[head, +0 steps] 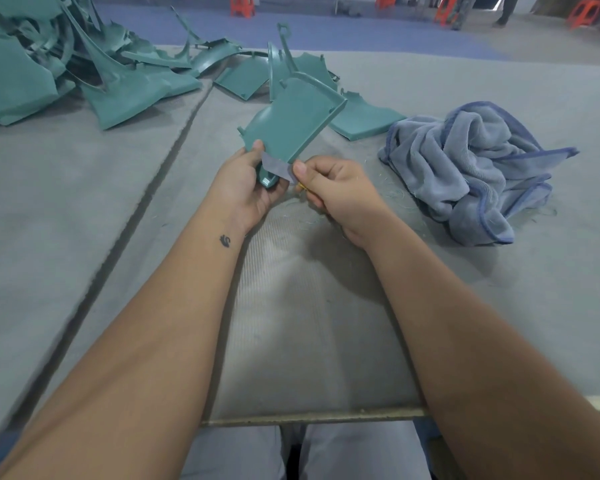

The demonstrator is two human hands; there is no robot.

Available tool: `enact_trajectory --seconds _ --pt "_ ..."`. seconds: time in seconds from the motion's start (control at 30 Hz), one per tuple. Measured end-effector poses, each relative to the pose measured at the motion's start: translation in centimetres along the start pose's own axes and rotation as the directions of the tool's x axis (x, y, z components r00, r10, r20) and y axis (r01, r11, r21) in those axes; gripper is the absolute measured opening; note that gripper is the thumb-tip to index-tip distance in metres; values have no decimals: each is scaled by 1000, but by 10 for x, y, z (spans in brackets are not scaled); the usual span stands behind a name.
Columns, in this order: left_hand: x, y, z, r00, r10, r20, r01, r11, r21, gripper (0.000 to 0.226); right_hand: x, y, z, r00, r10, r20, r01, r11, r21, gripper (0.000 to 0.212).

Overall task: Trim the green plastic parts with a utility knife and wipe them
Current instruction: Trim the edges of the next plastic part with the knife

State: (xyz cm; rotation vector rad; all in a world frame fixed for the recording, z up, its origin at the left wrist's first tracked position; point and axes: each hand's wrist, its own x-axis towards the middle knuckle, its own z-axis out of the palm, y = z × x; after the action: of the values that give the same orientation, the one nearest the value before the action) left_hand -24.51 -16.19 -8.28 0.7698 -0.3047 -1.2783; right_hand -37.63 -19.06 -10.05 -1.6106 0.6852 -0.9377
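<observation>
My left hand (248,188) grips the lower end of a green plastic part (293,119) and holds it tilted above the table, thumb on its face. My right hand (333,192) pinches a utility knife whose grey blade (278,166) lies against the part's bottom edge. A bit of yellow handle shows under my fingers; the rest of the knife is hidden in my fist. A crumpled blue-grey cloth (471,168) lies on the table to the right, apart from both hands.
A heap of green plastic parts (66,64) fills the far left of the grey felt table (309,306). More green parts (361,119) lie just behind the held one. Thin green shavings are scattered near my right hand. Orange stools stand on the floor beyond.
</observation>
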Motion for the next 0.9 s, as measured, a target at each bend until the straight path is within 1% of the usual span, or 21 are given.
enact_trajectory --seconds 0.4,0.57,0.9 --pt "5 0 -4 1000 21 16 -23 992 123 19 -2 -4 1 998 1 -61 0 1000 15 33" --pt "6 0 -5 999 26 23 -30 984 174 21 -2 -4 0 997 -8 -79 9 1000 16 30" --pt "3 1 -3 999 30 22 -34 975 219 20 -2 -3 0 994 -20 -104 22 999 26 32"
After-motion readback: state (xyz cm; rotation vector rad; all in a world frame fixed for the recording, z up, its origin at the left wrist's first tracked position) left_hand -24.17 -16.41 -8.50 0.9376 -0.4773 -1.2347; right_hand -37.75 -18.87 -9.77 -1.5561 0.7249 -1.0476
